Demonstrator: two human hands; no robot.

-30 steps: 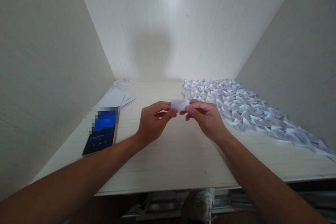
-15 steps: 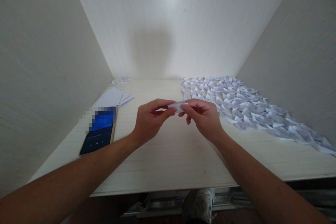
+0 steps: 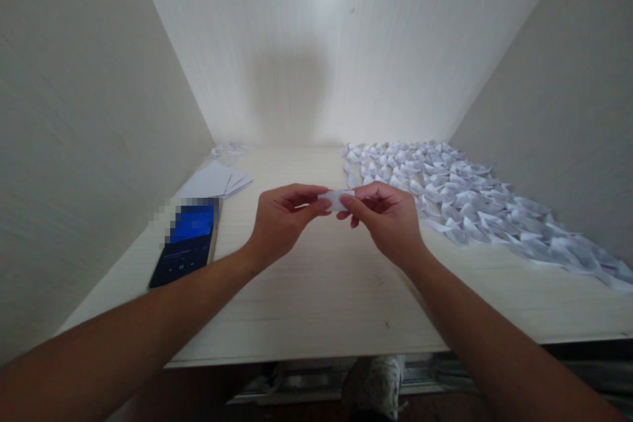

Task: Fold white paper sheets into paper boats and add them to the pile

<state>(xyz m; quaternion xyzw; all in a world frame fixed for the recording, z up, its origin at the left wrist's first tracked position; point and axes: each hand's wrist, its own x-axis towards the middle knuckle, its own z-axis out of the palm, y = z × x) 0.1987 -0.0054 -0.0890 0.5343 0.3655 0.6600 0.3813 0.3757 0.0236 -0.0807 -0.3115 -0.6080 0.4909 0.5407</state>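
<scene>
A small white paper piece (image 3: 337,200) is held in the air above the middle of the pale wooden desk (image 3: 321,290). My left hand (image 3: 281,219) pinches its left end between thumb and fingers. My right hand (image 3: 388,219) pinches its right end the same way. The paper is folded into a narrow strip, and most of it is hidden by my fingertips. Both hands meet at the centre, a little above the desk top.
Many small folded white paper pieces (image 3: 459,194) cover the right side of the desk. A phone (image 3: 185,250) with a lit blue screen lies at the left. Flat paper sheets (image 3: 220,181) and a few paper scraps (image 3: 227,148) lie behind it. A shoe (image 3: 373,386) shows below the desk edge.
The paper stood up taller between my fingers a second ago; now it is flatter and narrower. Both hands stayed together at the centre and barely shifted.
</scene>
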